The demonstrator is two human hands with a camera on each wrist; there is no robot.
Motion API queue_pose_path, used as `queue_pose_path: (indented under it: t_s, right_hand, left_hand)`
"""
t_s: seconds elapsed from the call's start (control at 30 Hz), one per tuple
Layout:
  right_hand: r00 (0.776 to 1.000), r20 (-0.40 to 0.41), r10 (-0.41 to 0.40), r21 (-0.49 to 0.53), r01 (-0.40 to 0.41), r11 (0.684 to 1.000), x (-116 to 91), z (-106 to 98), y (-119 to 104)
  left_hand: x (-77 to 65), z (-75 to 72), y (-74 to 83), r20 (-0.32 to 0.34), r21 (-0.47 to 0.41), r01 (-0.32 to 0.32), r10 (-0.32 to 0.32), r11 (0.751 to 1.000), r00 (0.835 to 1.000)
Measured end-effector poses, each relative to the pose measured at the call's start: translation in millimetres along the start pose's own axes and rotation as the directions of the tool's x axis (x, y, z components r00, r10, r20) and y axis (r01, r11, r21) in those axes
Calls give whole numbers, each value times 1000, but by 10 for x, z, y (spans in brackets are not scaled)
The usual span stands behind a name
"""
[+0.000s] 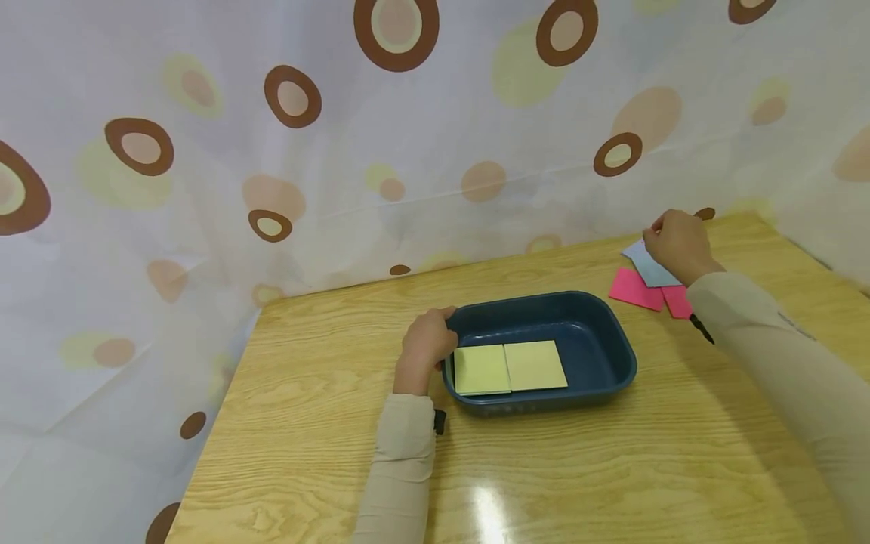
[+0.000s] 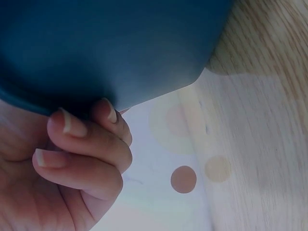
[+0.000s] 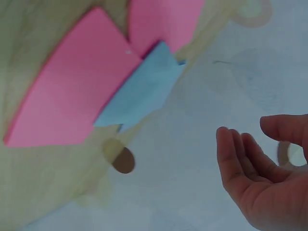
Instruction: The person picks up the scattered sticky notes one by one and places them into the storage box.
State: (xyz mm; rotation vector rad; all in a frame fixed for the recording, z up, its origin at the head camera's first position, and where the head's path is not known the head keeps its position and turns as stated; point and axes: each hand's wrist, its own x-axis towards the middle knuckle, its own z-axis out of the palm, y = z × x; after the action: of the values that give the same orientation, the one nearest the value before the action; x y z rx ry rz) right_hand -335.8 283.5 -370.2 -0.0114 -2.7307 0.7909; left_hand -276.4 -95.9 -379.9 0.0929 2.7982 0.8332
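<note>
A dark blue plastic basin sits on the table with two pale yellow sticky note pads side by side in its left part. My left hand grips the basin's left rim; the left wrist view shows curled fingers against its outer wall. Over at the back right, my right hand hovers above blue sticky notes and pink sticky notes. In the right wrist view its thumb and fingers stand apart, with nothing between them. The blue notes partly overlap the pink ones.
The wooden table extends around the basin. Behind it hangs a white curtain with brown and yellow ring patterns, meeting the table's back edge close to the sticky notes.
</note>
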Motion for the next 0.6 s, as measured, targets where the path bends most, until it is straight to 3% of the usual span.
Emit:
queue_pose_path:
  t_s: [0.13, 0.23, 0.4, 0.6]
  right_hand:
    - [994, 73, 85, -101, -77, 992, -27, 60, 284]
    - [977, 131, 170, -163, -148, 975, -72, 113, 409]
    - [936, 225, 269, -165, -236, 958, -151, 177, 477]
    - [922, 225, 316, -204, -273, 940, -125, 212, 464]
  left_hand:
    - [-3, 7, 13, 5, 0, 4, -4, 1000, 1000]
    - [-2, 17, 19, 6, 0, 3, -3, 1000, 1000]
    - [0, 25, 23, 10, 7, 3, -3, 1000, 1000]
    - [0, 11, 30, 9, 5, -7, 7, 1000, 1000]
